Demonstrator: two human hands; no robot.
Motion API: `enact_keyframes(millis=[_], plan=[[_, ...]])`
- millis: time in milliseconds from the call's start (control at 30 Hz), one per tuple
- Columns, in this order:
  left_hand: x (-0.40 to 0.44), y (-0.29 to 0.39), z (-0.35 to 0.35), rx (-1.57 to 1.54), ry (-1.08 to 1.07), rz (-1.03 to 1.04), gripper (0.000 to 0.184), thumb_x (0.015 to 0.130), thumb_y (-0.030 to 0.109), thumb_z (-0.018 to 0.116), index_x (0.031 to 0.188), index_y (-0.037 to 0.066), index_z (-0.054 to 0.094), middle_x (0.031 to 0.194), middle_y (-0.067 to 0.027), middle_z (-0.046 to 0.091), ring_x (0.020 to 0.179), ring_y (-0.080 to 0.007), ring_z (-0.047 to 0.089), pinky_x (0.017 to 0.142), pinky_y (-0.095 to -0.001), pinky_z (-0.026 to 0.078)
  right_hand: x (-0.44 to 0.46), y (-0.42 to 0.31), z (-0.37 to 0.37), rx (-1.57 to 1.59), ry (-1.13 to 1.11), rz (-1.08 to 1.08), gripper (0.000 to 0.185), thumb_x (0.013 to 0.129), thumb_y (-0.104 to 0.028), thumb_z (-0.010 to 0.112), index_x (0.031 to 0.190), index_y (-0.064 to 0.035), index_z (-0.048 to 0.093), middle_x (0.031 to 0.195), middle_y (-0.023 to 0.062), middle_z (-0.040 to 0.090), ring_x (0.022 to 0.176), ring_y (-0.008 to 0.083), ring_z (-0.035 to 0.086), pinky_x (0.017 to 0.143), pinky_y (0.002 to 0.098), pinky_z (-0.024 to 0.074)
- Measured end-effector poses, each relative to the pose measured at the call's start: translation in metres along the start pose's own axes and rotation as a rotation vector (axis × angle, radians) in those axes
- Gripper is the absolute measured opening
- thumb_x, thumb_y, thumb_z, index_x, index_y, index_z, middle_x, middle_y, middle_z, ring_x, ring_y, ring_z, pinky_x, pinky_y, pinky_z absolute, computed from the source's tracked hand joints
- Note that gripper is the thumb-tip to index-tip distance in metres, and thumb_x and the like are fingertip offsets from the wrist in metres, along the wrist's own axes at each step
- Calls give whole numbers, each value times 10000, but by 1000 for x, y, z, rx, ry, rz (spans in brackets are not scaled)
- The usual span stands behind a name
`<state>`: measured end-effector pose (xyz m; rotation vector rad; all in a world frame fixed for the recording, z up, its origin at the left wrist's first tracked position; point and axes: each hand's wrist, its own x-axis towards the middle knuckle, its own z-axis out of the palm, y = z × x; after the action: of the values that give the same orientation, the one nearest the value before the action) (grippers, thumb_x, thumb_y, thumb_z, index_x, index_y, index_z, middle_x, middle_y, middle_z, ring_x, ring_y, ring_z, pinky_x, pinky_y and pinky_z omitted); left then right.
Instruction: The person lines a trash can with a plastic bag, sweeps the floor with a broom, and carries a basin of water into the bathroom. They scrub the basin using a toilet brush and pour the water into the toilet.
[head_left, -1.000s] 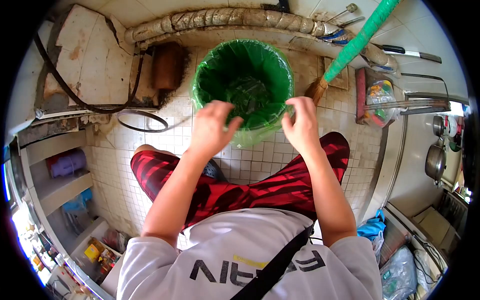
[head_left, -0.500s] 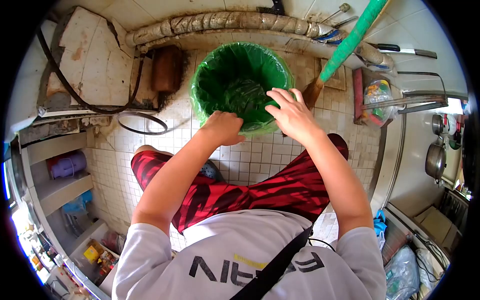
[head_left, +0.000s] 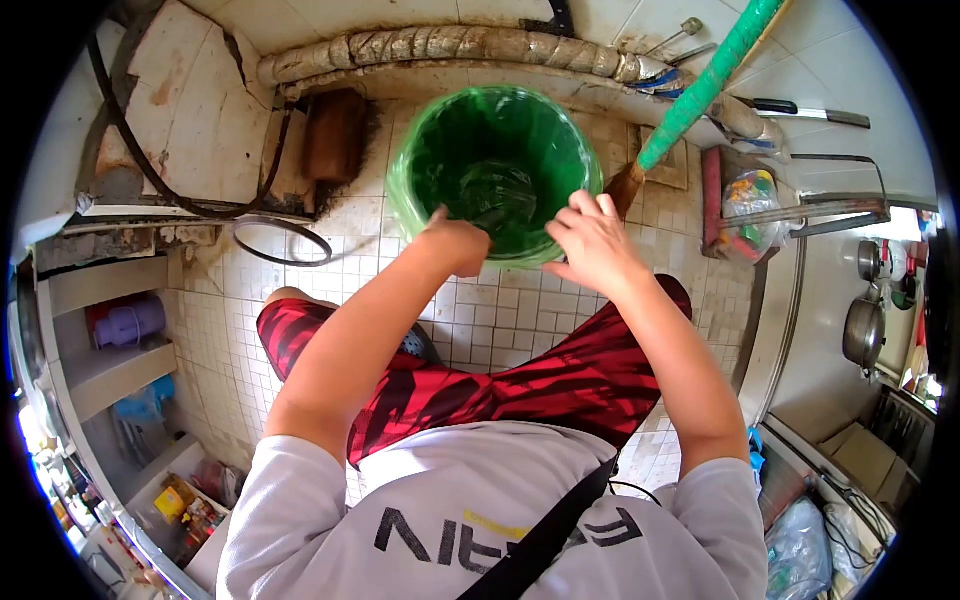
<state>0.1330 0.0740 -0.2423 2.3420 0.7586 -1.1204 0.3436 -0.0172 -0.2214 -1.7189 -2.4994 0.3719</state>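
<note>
Green bin liner (head_left: 500,195) is clasped by the curled left hand (head_left: 455,246) and pinched by the right hand (head_left: 597,246).

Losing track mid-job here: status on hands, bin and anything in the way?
Left hand at near rim, right hand at near-right rim. Green bin mouth up, lined. Broom close beyond right hand, possible snag.

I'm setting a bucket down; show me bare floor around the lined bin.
Bare tiles lie between the left shelves and left knee; more lie right of the right knee. Crowded: the lined bin's right rim, near the right hand and broom.
</note>
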Motion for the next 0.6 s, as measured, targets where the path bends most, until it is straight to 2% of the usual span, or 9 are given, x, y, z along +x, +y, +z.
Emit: enact_keyframes(millis=[67, 167, 200, 300, 333, 433, 500, 567, 600], plan=[[-8, -8, -5, 224, 73, -73, 573, 850, 269, 584, 1398, 112, 531, 1386, -159, 547, 1244, -336, 551, 1021, -443, 456, -1, 0, 3, -1, 133, -160, 319, 720, -292, 812, 932, -77, 709, 913, 51, 628, 1109, 236, 533, 958, 433, 379], [-2, -10, -1, -279, 335, 263, 628, 849, 395, 631, 1388, 88, 533, 1363, -169, 563, 1236, -337, 558, 1023, -452, 454, 6, 1, 18, 59, 80, -119, 286, 758, -302, 782, 933, -88, 710, 906, 54, 653, 1057, 218, 582, 981, 443, 366], [7, -1, 5, -330, 323, 207, 682, 837, 516, 635, 1373, 104, 547, 1329, -156, 592, 1214, -332, 576, 1009, -460, 463, 9, 2, 28, 56, -28, -86, 263, 797, -313, 747, 933, -91, 710, 903, 54, 678, 1010, 211, 621, 993, 444, 358], [24, 10, 2, -272, -125, 34, 672, 855, 555, 594, 1374, 130, 549, 1300, -138, 617, 1194, -330, 590, 994, -465, 471, 20, -3, 31, 116, -274, -99, 289, 799, -346, 744, 932, -92, 707, 923, 51, 691, 998, 219, 633, 988, 453, 359], [25, 9, 4, -236, -146, 72, 646, 872, 576, 559, 1356, 149, 568, 1280, -124, 636, 1195, -326, 594, 987, -470, 474, 20, -2, 27, 169, -248, -121, 365, 752, -355, 792, 977, -81, 704, 936, 71, 683, 1018, 229, 626, 1013, 441, 360], [25, 8, 11, -196, -19, 85, 690, 864, 594, 569, 1374, 130, 556, 1279, -141, 637, 1201, -337, 588, 998, -459, 466, 17, 11, 13, -2, 150, -196, 478, 695, -421, 815, 994, -65, 704, 952, 80, 683, 1065, 241, 620, 1085, 440, 330], [21, 6, 9, -254, 40, 150, 710, 849, 598, 588, 1361, 107, 572, 1276, -161, 638, 1200, -345, 585, 997, -441, 462, 18, 15, -1, -41, -291, 54, 543, 667, -450, 815, 1012, -43, 714, 1085, 106, 682, 1164, 261, 583, 1125, 472, 303], [17, 5, -4, -352, 18, 210, 715, 840, 597, 604, 1338, 85, 594, 1272, -180, 638, 1196, -350, 584, 998, -426, 457, 17, 22, 6, -72, -384, 73, 536, 653, -392, 834, 1033, -32, 717, 1178, 142, 643, 1221, 275, 540, 1125, 469, 310], [20, 2, -16, -423, -29, 234, 709, 839, 593, 610, 1322, 75, 607, 1269, -190, 638, 1192, -351, 585, 999, -420, 454, 15, 23, 4, -92, -245, 28, 522, 652, -355, 835, 1041, -28, 714, 1192, 150, 624, 1225, 284, 529, 1116, 466, 320]])
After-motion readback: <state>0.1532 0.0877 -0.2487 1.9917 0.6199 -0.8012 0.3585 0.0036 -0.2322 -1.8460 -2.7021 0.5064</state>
